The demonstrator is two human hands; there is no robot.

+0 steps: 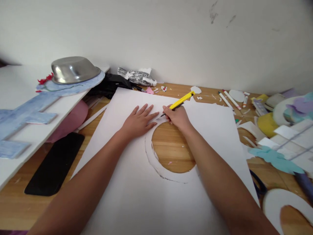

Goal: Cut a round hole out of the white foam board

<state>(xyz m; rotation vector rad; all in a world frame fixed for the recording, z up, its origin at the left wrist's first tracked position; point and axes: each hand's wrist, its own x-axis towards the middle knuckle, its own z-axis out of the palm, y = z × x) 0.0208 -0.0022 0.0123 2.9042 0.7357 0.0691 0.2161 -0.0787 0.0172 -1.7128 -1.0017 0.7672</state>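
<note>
A large white board [127, 195] lies on the wooden table, with a round hole cut through its middle. A dark curved line runs outside the hole's left and lower edge. My right hand [178, 116] grips a yellow utility knife [182, 100], its blade tip touching the board above the hole's upper left edge. My left hand [140, 123] rests flat on the board with fingers spread, just left of the blade. Part of the hole's right side is hidden behind my right forearm.
At left, a steel bowl [74, 69] sits upside down on a blue-painted cutout, above a black phone-like slab [55, 164]. Markers [231, 99], paper scraps and foam pieces crowd the right side. A white ring [276, 202] lies lower right, near dark scissor handles [258, 183].
</note>
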